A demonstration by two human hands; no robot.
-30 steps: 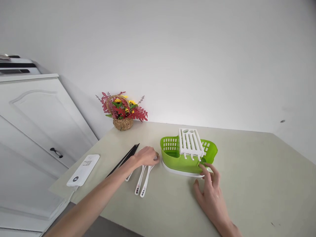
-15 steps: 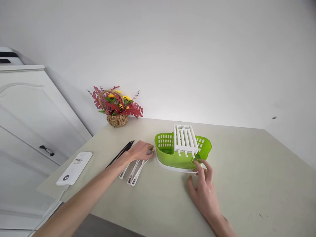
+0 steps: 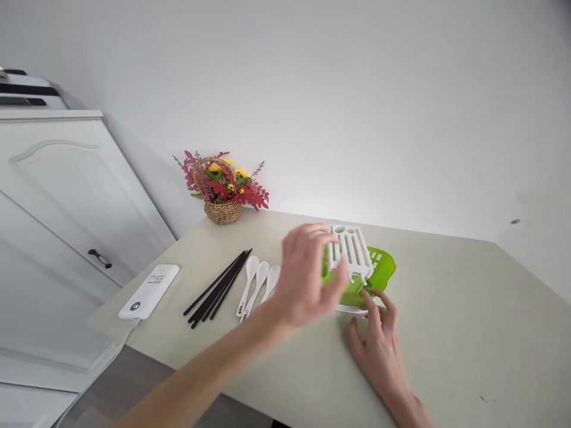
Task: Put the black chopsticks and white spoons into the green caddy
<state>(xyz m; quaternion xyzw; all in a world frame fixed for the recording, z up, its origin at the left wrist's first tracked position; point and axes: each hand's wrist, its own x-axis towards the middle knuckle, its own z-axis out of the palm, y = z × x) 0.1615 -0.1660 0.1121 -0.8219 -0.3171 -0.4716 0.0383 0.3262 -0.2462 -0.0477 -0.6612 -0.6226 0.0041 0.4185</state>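
Observation:
My left hand, slightly blurred, is raised in front of the left part of a green plastic basket. Its thumb and fingers are apart, and I see nothing between them. A white slotted rack with hooks along its front and round holes at the back sits across the basket. My right hand is low at the basket's front right, fingertips touching the rim and the thumb apart. Three white spoons lie left of the basket, partly behind my left forearm. Several black chopsticks lie beside them.
A woven basket of artificial flowers stands at the back left near the wall. A white power bank with a cable lies at the table's left edge. A white cabinet is further left.
My left hand has lifted from beside the spoons and moved right, in front of the green basket. My right hand has stayed at the rim. The view has shifted slightly left.

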